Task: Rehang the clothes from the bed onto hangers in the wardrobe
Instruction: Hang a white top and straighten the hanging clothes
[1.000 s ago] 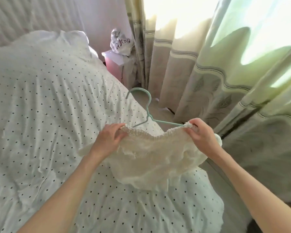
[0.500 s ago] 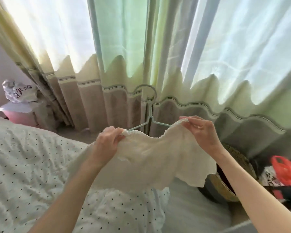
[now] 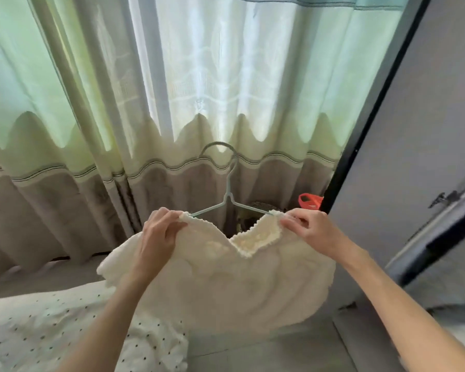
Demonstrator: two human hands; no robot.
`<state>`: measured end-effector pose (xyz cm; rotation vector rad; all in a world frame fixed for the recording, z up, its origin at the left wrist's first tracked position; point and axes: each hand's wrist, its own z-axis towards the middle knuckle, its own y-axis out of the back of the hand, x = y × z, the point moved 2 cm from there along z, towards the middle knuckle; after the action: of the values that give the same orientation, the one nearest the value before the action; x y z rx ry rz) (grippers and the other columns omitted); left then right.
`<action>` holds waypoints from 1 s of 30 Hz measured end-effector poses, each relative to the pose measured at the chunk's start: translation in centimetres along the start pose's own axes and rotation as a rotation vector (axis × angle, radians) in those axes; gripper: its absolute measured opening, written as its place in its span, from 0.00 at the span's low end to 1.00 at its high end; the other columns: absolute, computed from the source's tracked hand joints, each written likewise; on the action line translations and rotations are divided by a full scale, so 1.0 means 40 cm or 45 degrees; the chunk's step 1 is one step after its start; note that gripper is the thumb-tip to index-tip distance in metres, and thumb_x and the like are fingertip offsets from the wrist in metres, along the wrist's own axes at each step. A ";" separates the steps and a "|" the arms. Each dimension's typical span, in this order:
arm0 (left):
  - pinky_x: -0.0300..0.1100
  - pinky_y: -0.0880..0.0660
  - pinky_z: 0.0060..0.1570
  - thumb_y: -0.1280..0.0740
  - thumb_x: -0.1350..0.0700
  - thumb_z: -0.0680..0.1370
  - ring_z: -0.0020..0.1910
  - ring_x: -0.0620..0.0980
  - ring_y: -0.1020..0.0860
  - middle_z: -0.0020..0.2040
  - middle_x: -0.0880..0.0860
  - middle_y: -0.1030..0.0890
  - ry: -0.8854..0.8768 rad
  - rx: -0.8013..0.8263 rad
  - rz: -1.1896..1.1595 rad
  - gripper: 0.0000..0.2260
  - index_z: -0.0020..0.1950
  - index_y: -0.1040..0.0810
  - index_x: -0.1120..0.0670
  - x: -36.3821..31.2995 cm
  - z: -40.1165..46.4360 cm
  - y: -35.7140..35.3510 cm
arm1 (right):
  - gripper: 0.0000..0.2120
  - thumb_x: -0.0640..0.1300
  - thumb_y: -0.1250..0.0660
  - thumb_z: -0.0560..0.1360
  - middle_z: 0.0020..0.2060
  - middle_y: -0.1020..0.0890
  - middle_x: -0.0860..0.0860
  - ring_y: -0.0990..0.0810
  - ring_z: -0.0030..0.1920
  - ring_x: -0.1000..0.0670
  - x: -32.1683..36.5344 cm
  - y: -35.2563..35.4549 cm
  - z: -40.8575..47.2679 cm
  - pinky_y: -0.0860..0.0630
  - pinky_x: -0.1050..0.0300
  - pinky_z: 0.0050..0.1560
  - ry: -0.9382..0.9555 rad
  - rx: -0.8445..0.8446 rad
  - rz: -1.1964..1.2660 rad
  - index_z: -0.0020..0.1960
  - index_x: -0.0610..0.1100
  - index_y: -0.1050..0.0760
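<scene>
Green curtain (image 3: 172, 89) behind hanger (image 3: 227, 189)

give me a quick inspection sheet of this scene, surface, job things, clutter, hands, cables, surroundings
surface: bed with white black-dotted sheet, rumpled, at lower left
job's things: cream ruffled fabric top draped on a pale green wire hanger, hook upright, held in the air
clutter: red plastic item and dark woven basket on the floor behind the top
hands: left hand pinches the top's left shoulder; right hand pinches its right shoulder
cables: nothing seen
surroundings: green and beige scalloped curtains ahead, lit from behind; grey black-edged panel at right, perhaps the wardrobe door
</scene>
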<state>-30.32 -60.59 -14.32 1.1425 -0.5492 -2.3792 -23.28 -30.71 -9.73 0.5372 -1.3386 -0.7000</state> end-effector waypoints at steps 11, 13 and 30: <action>0.26 0.35 0.44 0.37 0.63 0.78 0.41 0.36 0.28 0.42 0.37 0.27 -0.056 0.127 -0.226 0.06 0.48 0.22 0.55 -0.213 -0.006 -0.212 | 0.12 0.50 0.34 0.74 0.37 0.23 0.46 0.24 0.41 0.47 -0.261 0.206 -0.207 0.32 0.56 0.43 -0.244 -0.442 -0.187 0.49 0.43 0.19; 0.31 0.33 0.44 0.39 0.55 0.78 0.42 0.39 0.29 0.41 0.38 0.28 -0.240 0.235 -0.133 0.05 0.49 0.23 0.52 -0.261 -0.016 -0.242 | 0.11 0.50 0.33 0.74 0.40 0.21 0.46 0.22 0.44 0.46 -0.301 0.234 -0.238 0.29 0.54 0.46 -0.298 -0.562 -0.159 0.49 0.43 0.19; 0.44 0.34 0.38 0.47 0.42 0.79 0.36 0.44 0.31 0.33 0.42 0.31 -0.674 0.714 -0.109 0.09 0.40 0.37 0.40 -0.520 0.038 -0.575 | 0.07 0.44 0.30 0.72 0.39 0.21 0.56 0.25 0.39 0.67 -0.354 0.468 -0.515 0.33 0.74 0.42 -0.463 -0.939 0.032 0.48 0.42 0.19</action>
<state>-24.85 -30.07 -12.52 0.7184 -1.4378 -2.6889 -1.39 -8.42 -9.48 -0.2105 -1.2944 -1.2329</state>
